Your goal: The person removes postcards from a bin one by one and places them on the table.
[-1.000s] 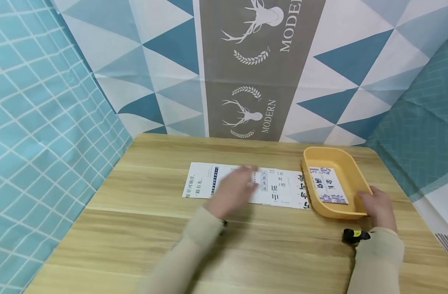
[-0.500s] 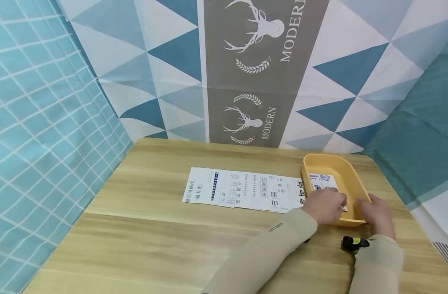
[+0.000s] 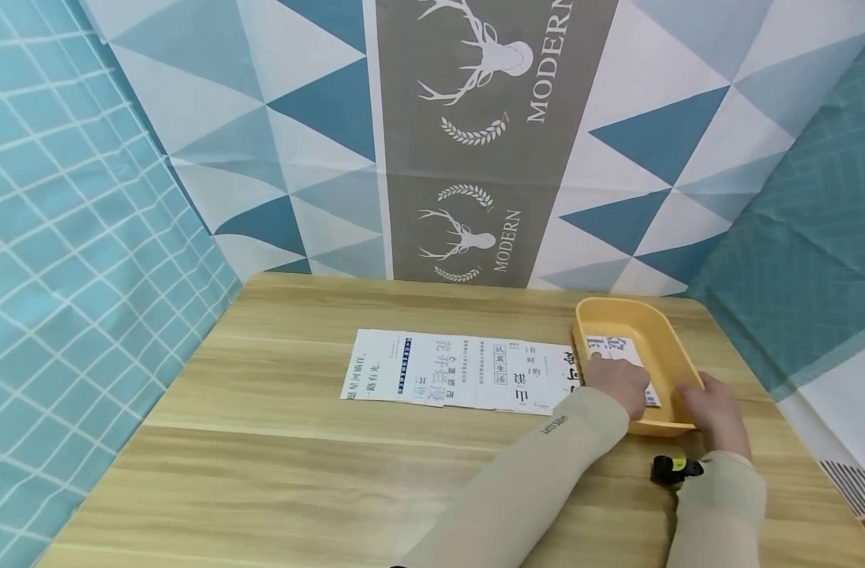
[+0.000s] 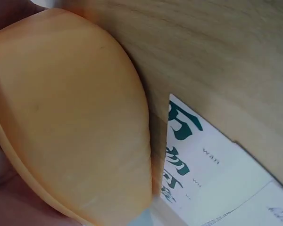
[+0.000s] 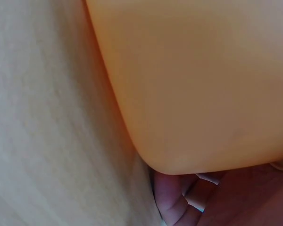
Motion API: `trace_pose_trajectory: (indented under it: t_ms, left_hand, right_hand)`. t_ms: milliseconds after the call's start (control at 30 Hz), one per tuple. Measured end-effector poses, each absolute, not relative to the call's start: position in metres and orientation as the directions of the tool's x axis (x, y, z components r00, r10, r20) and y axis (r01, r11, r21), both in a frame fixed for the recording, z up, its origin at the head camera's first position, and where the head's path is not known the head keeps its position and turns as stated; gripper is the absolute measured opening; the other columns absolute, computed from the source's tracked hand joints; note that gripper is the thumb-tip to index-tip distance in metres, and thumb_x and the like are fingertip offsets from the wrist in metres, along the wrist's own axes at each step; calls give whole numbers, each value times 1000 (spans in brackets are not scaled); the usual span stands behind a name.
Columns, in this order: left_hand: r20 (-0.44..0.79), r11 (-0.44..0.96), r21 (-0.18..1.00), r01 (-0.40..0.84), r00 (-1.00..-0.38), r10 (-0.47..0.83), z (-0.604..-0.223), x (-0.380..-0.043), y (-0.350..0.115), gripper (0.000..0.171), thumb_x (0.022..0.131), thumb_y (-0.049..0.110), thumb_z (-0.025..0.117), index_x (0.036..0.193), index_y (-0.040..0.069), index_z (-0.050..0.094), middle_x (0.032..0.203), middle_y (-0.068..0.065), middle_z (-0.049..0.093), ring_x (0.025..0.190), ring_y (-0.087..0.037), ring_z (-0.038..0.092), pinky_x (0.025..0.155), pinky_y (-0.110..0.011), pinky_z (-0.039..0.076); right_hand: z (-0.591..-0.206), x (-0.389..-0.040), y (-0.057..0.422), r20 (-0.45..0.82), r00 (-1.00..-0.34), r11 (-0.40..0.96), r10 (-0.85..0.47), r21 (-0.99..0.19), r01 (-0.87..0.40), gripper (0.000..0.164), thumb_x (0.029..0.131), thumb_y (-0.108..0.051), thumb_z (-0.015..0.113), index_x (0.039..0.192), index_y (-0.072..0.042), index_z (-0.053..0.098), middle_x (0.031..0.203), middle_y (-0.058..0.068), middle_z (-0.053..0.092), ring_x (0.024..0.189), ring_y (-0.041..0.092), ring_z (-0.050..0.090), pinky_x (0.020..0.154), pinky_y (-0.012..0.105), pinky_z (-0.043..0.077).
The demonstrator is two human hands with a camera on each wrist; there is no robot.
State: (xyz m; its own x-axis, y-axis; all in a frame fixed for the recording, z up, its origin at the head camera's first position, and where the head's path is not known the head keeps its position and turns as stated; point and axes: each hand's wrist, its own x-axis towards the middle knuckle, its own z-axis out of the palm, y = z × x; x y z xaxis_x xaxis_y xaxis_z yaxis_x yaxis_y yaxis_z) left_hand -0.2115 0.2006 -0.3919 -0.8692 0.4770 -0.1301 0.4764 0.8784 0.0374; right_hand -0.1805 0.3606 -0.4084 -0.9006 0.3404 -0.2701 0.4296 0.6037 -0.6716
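Observation:
A yellow-orange plastic tray (image 3: 667, 351) stands at the right of the wooden table. Inside it lie printed white cards (image 3: 613, 347) with purple characters. My left hand (image 3: 620, 384) reaches over the tray's near left side onto these cards, its fingers bent. Its fingertips are hidden, so I cannot tell whether they pinch a card. With my right hand (image 3: 718, 410) I grip the tray's right rim, thumb inside. Fingers (image 5: 170, 193) show below the tray's corner in the right wrist view. Left of the tray runs a row of printed cards (image 3: 468, 371), edge to edge or overlapping.
The wooden table (image 3: 276, 465) reaches back to a patterned wall cloth (image 3: 319, 134). Blue tiled cloth (image 3: 84, 260) hangs along the left side. A small black device (image 3: 667, 470) sits by my right wrist.
My left hand has moved right from over the card row into the tray, and has stayed over the cards there. My right hand keeps its hold on the rim.

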Motion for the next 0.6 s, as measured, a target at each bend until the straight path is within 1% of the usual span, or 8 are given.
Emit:
trace_pose_trajectory:
  t_ms: [100,167,267,333,433,500,567,600]
  left_hand:
    - [-126,882,13,471,-874,469,-390,-212,203,17,91,37,69,105,48,69,105,26,71,99,0,64,110,-26,37]
    - [-120,883,3,469,-876,466,-390,-212,202,17,92,38,69,106,48,69,106,26,71,100,-1,64,108,-26,39]
    - [-107,877,-3,481,-872,478,-389,-210,200,13,93,37,69,101,47,70,103,26,72,97,-2,65,109,-26,39]
    - [-105,869,-19,494,-866,490,-389,-209,199,9,93,37,68,96,45,71,102,26,72,95,-3,65,105,-25,39]
    - [-97,862,-58,503,-862,497,-388,-205,197,6,94,41,65,92,42,71,99,26,70,92,-3,62,98,-25,38]
    - [-80,864,-81,498,-867,492,-389,-203,195,11,94,42,61,87,39,70,95,23,69,90,-4,59,92,-25,37]
    - [-63,863,-112,492,-871,488,-391,-200,194,17,96,44,57,85,37,67,90,20,66,85,-4,56,89,-24,37]
    - [-57,861,-132,491,-871,488,-391,-198,194,18,96,46,55,86,37,67,90,18,64,84,-4,55,89,-25,38]
  right_hand:
    - [-408,-181,362,-262,-902,611,342,-667,425,59,103,-25,37,147,13,34,132,38,48,99,35,59,69,28,46]
    - [-408,-181,361,-263,-902,611,343,-667,427,59,103,-25,37,148,13,33,133,39,47,101,37,58,71,30,47]
    - [-408,-182,360,-273,-897,604,347,-667,437,61,103,-26,37,150,13,30,136,38,45,105,40,56,75,33,47]
    - [-407,-182,360,-277,-894,600,353,-666,443,61,104,-26,36,150,12,29,136,38,44,105,40,55,75,34,46]
    - [-407,-182,360,-278,-888,596,366,-663,453,61,104,-26,37,151,12,29,136,39,43,104,41,55,69,29,45]
    - [-407,-182,359,-277,-885,594,374,-661,458,60,103,-24,38,151,12,29,135,39,43,103,40,55,66,26,44]
    - [-407,-183,358,-285,-882,581,376,-669,464,61,103,-23,37,151,12,28,135,39,43,103,39,55,65,25,45]
    - [-407,-183,358,-285,-883,577,374,-674,462,60,103,-23,37,151,12,28,134,39,44,100,37,57,64,25,46]
